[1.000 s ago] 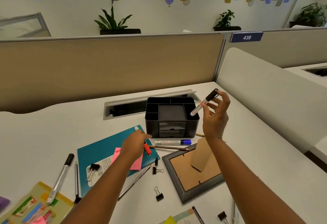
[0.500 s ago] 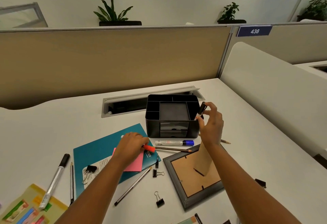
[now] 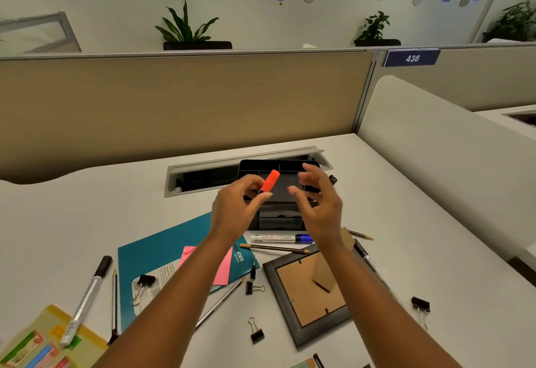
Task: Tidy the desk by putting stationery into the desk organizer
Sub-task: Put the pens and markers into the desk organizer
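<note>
Left hand [image 3: 237, 211] is up now, off the teal folder [image 3: 162, 251] where it was a second ago, and its grip is pinched on the orange highlighter [image 3: 269, 181], cap end tilted toward the top of frame, right over the organizer [image 3: 278, 219] at centre. The right hand [image 3: 322, 208] has changed too — half a second ago it was feeding a black-capped marker into the organizer's right side; now its fingers are spread and the grip is released, holding nothing. A dark marker tip [image 3: 332, 179] pokes up just past that hand at the organizer's right edge, so that one looks stowed. One item in, the highlighter apparently next.

Inside the organizer: the hands cover much of it. The back compartments that show look dark and I can't tell their contents; the big middle tray appears bare; the small drawers on the front face are closed.

Plenty is still out on the worktop — a blue-capped marker [image 3: 281, 238] and a pencil [image 3: 274, 248] just in front of the organizer, another pencil [image 3: 361, 234] to its right, a black-capped marker [image 3: 87, 301] and a pen [image 3: 115, 306] lower left, binder clips [image 3: 256, 331] scattered along the bottom, pink notes [image 3: 223, 272] on the folder. A picture frame [image 3: 307, 295] lies face down, lower centre. Early days for this tidy-up, I'd say.
</note>
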### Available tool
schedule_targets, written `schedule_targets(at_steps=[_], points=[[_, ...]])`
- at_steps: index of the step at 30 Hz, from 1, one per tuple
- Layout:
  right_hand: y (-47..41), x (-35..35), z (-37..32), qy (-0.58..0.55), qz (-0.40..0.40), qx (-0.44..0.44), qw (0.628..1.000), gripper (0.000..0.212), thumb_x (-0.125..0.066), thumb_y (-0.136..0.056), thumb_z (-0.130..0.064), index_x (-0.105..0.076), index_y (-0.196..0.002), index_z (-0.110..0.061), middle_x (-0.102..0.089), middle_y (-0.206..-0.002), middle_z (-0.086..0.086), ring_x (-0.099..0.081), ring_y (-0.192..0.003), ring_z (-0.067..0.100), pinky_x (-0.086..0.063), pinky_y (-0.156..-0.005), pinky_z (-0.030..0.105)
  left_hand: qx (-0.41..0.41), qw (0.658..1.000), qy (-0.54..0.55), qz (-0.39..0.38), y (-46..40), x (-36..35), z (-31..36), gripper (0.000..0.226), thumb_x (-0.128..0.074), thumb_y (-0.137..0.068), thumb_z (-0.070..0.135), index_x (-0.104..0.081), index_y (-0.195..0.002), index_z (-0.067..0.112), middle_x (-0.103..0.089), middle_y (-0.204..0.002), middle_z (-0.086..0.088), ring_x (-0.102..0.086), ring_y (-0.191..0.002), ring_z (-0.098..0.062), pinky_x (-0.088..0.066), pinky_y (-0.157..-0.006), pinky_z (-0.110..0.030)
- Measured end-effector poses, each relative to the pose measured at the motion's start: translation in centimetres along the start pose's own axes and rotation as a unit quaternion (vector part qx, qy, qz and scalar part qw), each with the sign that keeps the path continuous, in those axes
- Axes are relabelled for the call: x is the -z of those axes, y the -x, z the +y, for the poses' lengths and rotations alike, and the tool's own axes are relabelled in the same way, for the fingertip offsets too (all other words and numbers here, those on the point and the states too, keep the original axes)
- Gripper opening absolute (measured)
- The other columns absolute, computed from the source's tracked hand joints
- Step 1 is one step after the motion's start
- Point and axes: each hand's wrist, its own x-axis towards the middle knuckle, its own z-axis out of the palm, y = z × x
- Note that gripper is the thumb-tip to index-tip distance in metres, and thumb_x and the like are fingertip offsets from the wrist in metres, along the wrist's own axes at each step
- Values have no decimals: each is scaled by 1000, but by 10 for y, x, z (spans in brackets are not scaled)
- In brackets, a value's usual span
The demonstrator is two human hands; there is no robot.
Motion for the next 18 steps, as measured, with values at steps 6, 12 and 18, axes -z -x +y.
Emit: schedule_targets(at_steps=[6, 12, 18], points=[[1, -4, -13, -74, -56, -27, 995, 36, -62, -83, -6, -53, -112, -27, -65, -97, -5, -65, -92, 7, -55, -80, 22, -39, 998, -1, -45, -1, -17, 14, 27, -69, -81, 25, -66, -105, 15, -72, -98, -1, -66, -86, -11, -54, -76, -20], [-20, 23, -3, 18, 204, -7, 979, 37, -69, -79, -10, -51, -111, -5, -66, -98, 9, -65, -85, 15, -49, -70, 3, 49, 969, -213, -116, 6, -16, -13, 52, -52, -94, 23, -36, -143, 17, -37, -151, -1, -32, -141, -16, -29, -113, -27], [-21, 31, 24, 132, 181, 23, 974, 35, -68, -78, -10, -57, -109, 0, -63, -107, 20, -58, -91, 17, -41, -73, -6, 105, 946, -251, -179, 15, -20, -26, 58, -41, -99, 14, -14, -150, 18, -10, -160, 1, -7, -148, -14, -24, -116, -24]])
